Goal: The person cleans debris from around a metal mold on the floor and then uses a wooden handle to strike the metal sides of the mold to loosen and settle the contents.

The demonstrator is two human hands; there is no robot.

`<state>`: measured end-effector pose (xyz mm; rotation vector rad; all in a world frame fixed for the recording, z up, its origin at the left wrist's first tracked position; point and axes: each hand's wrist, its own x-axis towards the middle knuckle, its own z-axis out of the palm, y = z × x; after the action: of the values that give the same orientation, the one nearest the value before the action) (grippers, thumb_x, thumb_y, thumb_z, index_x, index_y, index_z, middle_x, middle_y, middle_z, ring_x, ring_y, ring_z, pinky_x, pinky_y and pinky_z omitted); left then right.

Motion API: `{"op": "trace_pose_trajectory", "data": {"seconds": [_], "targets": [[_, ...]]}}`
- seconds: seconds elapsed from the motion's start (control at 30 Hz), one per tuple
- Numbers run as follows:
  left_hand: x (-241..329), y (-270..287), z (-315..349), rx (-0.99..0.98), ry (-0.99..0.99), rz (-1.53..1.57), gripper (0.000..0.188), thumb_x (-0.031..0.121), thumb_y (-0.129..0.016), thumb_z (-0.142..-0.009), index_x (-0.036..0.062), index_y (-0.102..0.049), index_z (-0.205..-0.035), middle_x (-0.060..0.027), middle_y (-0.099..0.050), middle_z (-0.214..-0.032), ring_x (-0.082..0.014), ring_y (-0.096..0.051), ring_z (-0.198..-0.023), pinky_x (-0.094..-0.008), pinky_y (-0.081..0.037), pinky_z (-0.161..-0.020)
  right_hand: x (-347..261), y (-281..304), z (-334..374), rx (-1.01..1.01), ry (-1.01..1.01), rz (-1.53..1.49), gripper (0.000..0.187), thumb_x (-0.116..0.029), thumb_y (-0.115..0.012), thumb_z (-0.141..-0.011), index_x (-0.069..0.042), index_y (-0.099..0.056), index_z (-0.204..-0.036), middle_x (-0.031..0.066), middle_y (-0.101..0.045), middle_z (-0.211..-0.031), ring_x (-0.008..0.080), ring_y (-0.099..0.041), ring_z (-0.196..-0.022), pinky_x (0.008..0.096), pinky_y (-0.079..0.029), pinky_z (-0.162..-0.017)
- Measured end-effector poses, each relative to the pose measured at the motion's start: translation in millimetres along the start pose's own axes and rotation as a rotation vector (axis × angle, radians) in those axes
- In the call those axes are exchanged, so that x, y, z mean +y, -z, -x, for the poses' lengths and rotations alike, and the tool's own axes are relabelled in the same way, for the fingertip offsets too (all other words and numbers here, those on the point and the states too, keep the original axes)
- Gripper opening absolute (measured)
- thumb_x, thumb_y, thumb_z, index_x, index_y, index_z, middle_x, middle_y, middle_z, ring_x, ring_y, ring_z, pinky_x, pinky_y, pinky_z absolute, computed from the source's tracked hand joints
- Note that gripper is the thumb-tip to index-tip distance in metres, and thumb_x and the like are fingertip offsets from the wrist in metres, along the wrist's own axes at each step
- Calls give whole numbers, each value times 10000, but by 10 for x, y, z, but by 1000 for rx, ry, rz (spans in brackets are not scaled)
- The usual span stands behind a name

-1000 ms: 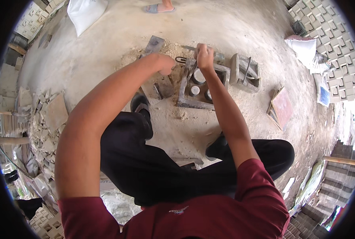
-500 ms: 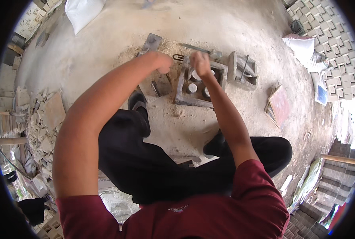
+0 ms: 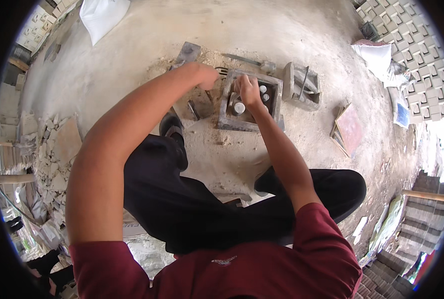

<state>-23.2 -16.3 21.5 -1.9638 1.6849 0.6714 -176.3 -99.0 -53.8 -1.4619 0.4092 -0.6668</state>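
A square grey mould box [image 3: 238, 124] with thick walls sits on the ground in front of me. Several short pale cylinders [image 3: 239, 108] stand inside it. My right hand [image 3: 248, 91] reaches over the box's left half, fingers bent downward and drawn together; whatever is between them is hidden. Just left of the box, my left hand [image 3: 207, 77] is closed, its fingers mostly turned from view, so I cannot make out what it holds. A dark pronged metal piece [image 3: 222, 71] lies or sticks out beside its knuckles.
Right of the box is a smaller grey open box [image 3: 302, 102] with a metal bar across it. A flat-bladed tool [image 3: 244, 60] lies behind. Left are a grey flat plate [image 3: 188, 52] and a small metal piece [image 3: 193, 109]. A reddish board [image 3: 349, 130] lies farther right.
My right hand has come slightly nearer and lower over the box, baring cylinders on its right side. My left hand has barely moved.
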Motion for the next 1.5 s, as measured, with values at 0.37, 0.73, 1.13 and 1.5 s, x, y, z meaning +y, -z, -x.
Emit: {"op": "trace_pose_trajectory", "data": {"seconds": [0.37, 0.73, 1.13, 1.5], "targets": [[-107, -146, 38, 29, -43, 33, 292, 115, -553, -788, 74, -635, -1065, -179, -666, -948, -339, -641, -923, -426, -503, -781, -111, -188, 428, -21, 152, -95, 432, -139, -371, -940, -76, -356, -513, -12, -326, -486, 94, -288, -451, 294, -228, -428], [-88, -147, -72, 94, -84, 33, 251, 125, -563, -780, 31, -651, -996, -188, -668, -950, -339, -651, -875, -438, -512, -744, -22, -264, 278, 35, 54, 16, 459, -131, -357, -939, -52, -379, -487, -7, -396, -482, 71, -329, -445, 277, -245, -415], [-176, 81, 68, 83, 80, -58, 251, 73, -570, -739, 71, -676, -966, -180, -671, -980, -325, -654, -914, -422, -521, -748, 33, -132, 58, 170, 344, 240, 445, -141, -365, -959, -75, -392, -520, -33, -369, -497, 59, -323, -470, 271, -258, -428], [341, -1891, -1350, 803, 354, 1156, 400, 284, -364, -956, -21, -593, -1076, -268, -605, -1116, -427, -549, -1085, -463, -436, -915, -19, -110, -281, 73, 227, -192, 426, -105, -340, -936, -77, -311, -512, 3, -302, -474, 108, -282, -433, 291, -237, -428]]}}
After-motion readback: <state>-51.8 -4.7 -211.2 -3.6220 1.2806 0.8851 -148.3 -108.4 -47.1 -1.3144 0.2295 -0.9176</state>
